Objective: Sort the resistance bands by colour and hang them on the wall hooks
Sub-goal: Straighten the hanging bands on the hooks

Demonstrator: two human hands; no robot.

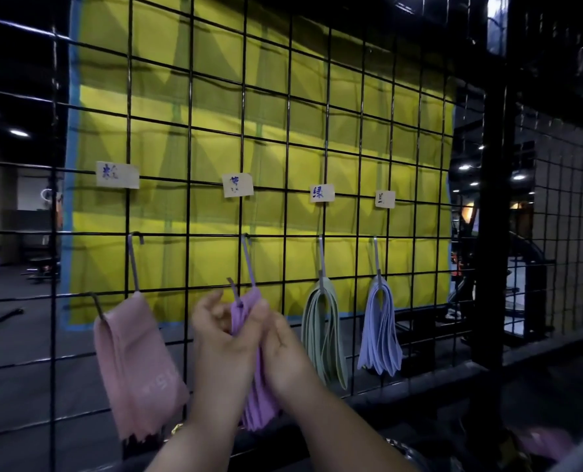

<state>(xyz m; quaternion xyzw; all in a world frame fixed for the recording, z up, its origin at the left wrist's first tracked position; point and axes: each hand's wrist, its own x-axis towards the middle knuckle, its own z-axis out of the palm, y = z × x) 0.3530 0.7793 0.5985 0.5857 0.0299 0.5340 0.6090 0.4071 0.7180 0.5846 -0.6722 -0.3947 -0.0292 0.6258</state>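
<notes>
Head view: purple bands (260, 400) being hung on the second hook (248, 260), the step in hand.
Item: purple bundle, its top at the hook's lower tip and not clearly seated. Left hand (220, 335) and right hand (283, 349) both curl tight round its upper part. Next move, by judgement: slip the loops fully over the tip, then let go. Pink bands (137, 362), green bands (322, 332) and blue bands (380, 332) hang on their own hooks.

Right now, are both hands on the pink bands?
No, the left hand and right hand both grip the purple bands; the pink bands hang untouched beside them.
</notes>
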